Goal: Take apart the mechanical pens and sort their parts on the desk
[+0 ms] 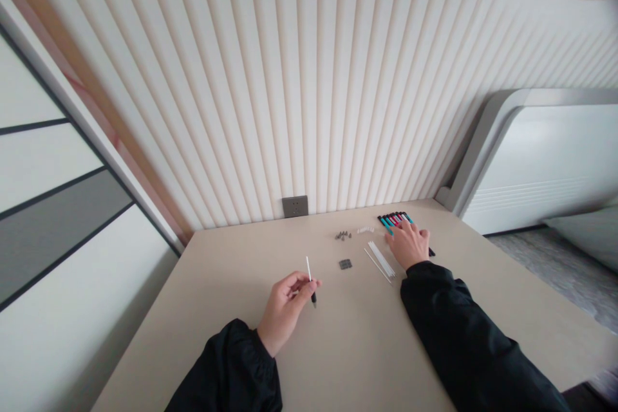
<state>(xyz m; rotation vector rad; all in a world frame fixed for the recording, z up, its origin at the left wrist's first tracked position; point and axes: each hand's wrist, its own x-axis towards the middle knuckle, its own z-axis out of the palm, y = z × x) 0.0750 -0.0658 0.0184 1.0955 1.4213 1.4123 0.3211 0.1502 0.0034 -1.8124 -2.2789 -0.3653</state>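
Note:
Between the thumb and fingers of my left hand (286, 306) is a partly built pen, a white refill (308, 267) rising out of a black grip section (313, 298). Its pointed tip faces down toward the table. My right hand (408, 244) reaches over a row of coloured pen barrels (387, 221) in teal, red and white with black ends. The fingers of that hand look spread at the barrels, and they cover part of the row. Loose white refills (382, 259) lie just left of my right wrist.
Small grey cone-shaped tips (343, 235) and clear little pieces (365, 230) sit near the back of the beige table (232, 283). Small dark parts (345, 264) lie grouped in front of them. Behind are a ribbed wall and a socket (295, 206); a bed stands at right.

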